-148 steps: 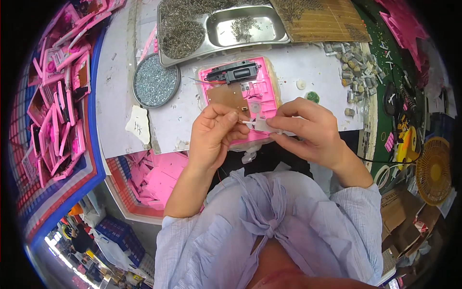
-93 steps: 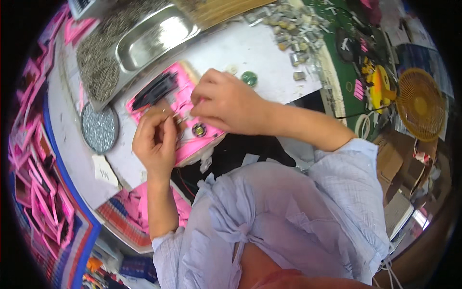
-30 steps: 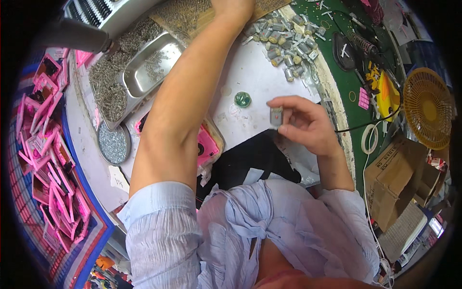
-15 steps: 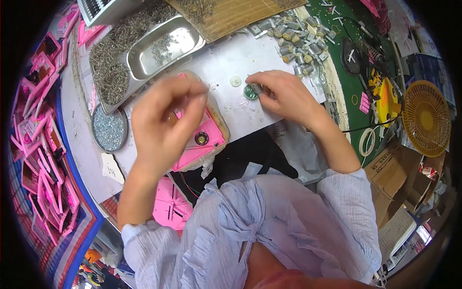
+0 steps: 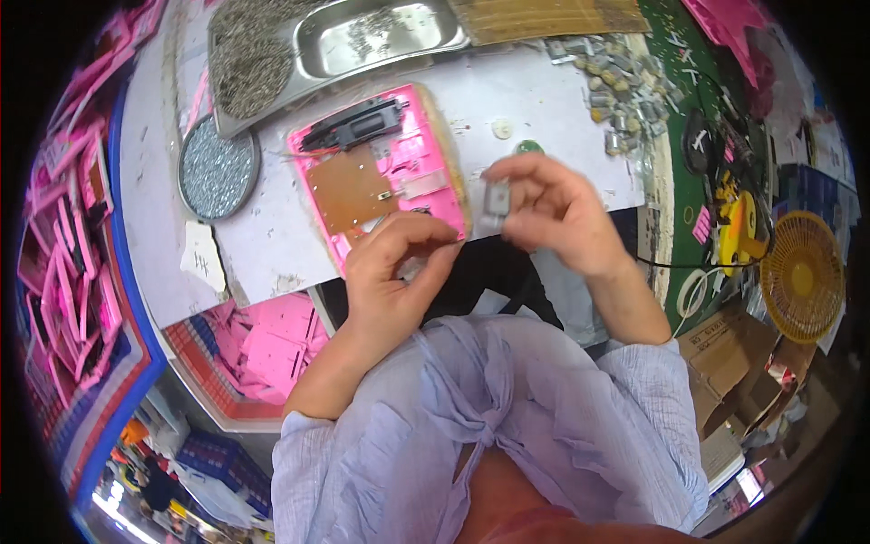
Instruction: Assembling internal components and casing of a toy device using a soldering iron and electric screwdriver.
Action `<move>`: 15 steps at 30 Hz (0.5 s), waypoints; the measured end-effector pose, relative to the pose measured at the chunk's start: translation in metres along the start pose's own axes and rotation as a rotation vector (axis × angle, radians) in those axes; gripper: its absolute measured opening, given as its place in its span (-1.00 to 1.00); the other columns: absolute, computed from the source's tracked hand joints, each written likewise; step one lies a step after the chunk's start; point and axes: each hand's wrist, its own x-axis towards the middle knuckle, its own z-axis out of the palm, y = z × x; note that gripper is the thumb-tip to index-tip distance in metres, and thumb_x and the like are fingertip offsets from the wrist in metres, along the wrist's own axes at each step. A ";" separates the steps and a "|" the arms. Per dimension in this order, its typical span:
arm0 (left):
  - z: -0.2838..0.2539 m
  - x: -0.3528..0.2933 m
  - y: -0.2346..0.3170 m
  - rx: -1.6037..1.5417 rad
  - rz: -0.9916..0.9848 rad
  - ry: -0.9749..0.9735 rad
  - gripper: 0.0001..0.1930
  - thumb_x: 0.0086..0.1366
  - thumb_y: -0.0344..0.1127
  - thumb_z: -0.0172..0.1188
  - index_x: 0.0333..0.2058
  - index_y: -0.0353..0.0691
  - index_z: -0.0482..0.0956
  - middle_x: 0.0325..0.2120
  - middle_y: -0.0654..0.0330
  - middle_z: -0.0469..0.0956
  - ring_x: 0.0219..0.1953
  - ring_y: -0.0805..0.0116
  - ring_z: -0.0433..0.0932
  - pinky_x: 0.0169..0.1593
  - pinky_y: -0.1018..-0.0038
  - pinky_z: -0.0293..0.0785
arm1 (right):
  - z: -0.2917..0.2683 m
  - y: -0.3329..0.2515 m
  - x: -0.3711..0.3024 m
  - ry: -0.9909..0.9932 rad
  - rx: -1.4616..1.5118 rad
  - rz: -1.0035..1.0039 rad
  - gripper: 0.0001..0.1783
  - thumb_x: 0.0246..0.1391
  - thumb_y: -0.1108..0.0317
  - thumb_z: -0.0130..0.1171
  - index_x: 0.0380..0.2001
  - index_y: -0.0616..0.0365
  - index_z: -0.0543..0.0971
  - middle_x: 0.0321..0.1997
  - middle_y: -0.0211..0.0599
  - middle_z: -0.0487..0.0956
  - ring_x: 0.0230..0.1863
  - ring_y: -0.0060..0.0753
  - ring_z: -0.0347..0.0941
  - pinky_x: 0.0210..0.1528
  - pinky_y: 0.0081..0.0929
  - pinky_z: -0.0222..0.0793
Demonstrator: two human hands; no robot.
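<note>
A pink plastic casing [image 5: 419, 118] lies on the white table, its inside facing up. It holds a brown circuit board [image 5: 349, 190] and a long black part [image 5: 358, 125]. My left hand [image 5: 390, 272] is at the casing's near edge, thumb and forefinger closed at its near right corner; whatever is between the fingertips is too small to make out. To the right of the casing, my right hand [image 5: 566, 218] pinches a small grey metal motor [image 5: 497, 198], blurred by motion. Just beyond that hand sit a green round tub [image 5: 527, 146], partly hidden, and a whitish disc [image 5: 502, 128].
Screws fill a round dish [image 5: 217, 168] at left and a heap by a steel tray [image 5: 381, 32] at the back. Small motors [image 5: 625, 95] are piled back right. Pink casings [image 5: 77, 299] crowd the far left; more lie in a bin [image 5: 272, 349] below. A yellow fan [image 5: 802, 276] stands right.
My right hand has drawn back from the green tub toward me with the motor. My left hand has come down from above the casing to its near edge. The whole view has shifted.
</note>
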 end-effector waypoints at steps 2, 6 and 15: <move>0.001 -0.002 -0.001 -0.045 -0.033 0.018 -0.76 0.20 -0.63 0.30 -0.14 -0.37 0.57 -0.28 0.15 0.61 -0.23 0.43 0.64 -0.16 0.54 0.60 | 0.015 0.010 0.001 -0.062 0.082 0.024 -0.49 0.15 0.56 0.25 0.19 0.23 0.45 -0.42 -0.50 0.48 -0.44 -0.72 0.36 -0.43 -0.73 0.28; -0.004 -0.006 -0.004 -0.063 -0.035 0.028 -0.67 0.22 -0.64 0.29 -0.04 -0.37 0.51 -0.22 0.15 0.59 -0.18 0.46 0.64 -0.09 0.54 0.59 | 0.027 0.013 0.010 -0.048 0.185 0.119 -0.48 0.13 0.54 0.26 0.18 0.25 0.44 -0.41 -0.49 0.48 -0.46 -0.71 0.37 -0.44 -0.73 0.29; -0.003 -0.010 -0.006 -0.136 -0.031 0.102 -0.70 0.20 -0.63 0.31 -0.09 -0.36 0.52 -0.22 0.14 0.60 -0.17 0.44 0.64 -0.08 0.52 0.59 | 0.031 0.018 0.010 0.006 -0.275 -0.101 -0.50 0.08 0.52 0.32 0.11 0.25 0.49 -0.33 -0.41 0.55 -0.39 -0.66 0.45 -0.39 -0.65 0.39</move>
